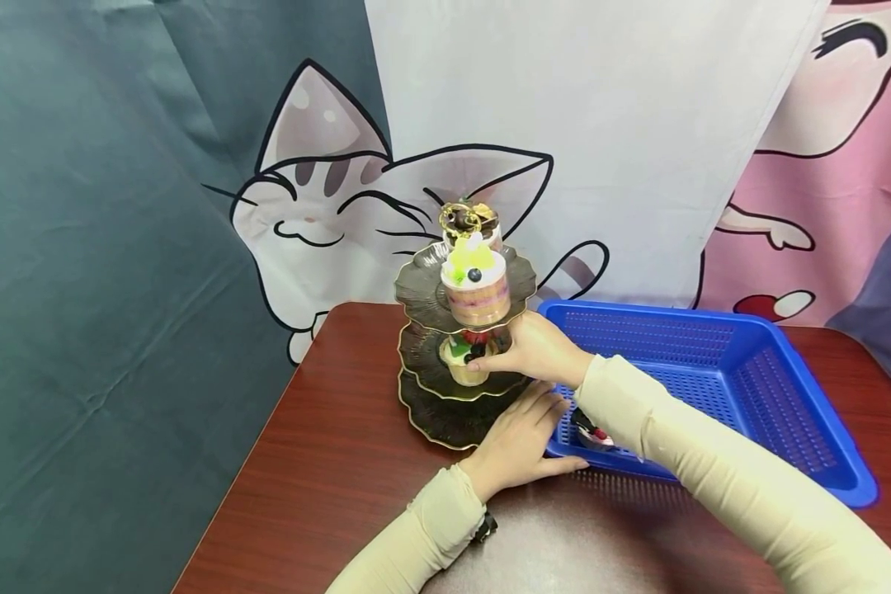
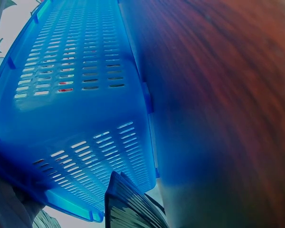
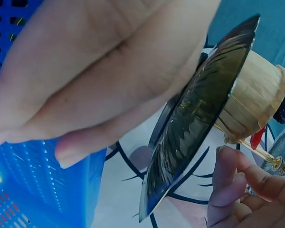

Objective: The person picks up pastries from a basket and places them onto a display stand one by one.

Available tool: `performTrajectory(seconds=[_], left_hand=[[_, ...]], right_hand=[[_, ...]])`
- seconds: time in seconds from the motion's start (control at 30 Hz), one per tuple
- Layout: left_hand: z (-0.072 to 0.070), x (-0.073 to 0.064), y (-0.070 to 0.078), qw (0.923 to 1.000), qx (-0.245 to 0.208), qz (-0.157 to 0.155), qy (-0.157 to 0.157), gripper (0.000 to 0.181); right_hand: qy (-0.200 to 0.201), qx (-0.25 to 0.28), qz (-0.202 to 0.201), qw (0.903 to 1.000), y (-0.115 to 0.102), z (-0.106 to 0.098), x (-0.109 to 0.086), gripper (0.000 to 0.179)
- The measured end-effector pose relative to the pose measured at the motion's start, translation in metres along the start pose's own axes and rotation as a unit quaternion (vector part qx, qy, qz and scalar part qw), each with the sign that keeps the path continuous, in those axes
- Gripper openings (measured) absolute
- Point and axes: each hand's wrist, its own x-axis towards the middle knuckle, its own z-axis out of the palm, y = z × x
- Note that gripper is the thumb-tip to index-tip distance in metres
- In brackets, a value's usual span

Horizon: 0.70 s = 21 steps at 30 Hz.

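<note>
Well, the right hand (image 1: 540,350) curls at a cream-coloured, berry-topped tart (image 1: 464,374) on a dark scalloped stand's middle tier (image 1: 419,353); whether pinching, I can't tell. The left hand (image 1: 511,439), fingers spread, touches a blue plastic basket's near-left corner (image 1: 558,448).

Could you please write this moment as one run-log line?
right hand: at middle-tier tart, hold unclear | left hand: on blue basket rim | top tier: two cakes | basket: dessert inside
</note>
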Motion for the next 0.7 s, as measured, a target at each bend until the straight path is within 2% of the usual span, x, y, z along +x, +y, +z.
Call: performTrajectory(seconds=[0.27,0.47,0.7], left_hand=[[0.001,0.000,0.000,1.0000,0.005,0.001,0.006,0.075],[0.001,0.000,0.000,0.9999,0.004,0.003,0.015,0.075],[0.000,0.000,0.000,1.0000,0.008,0.000,0.006,0.075]], right_hand=[[0.006,-0.031,-0.007,0.9995,0.000,-0.007,-0.004,0.063],[0.000,-0.038,0.022,0.9990,-0.002,-0.014,-0.009,0.059],[-0.012,-0.033,0.049,0.9982,-0.001,-0.021,-0.016,0.062]])
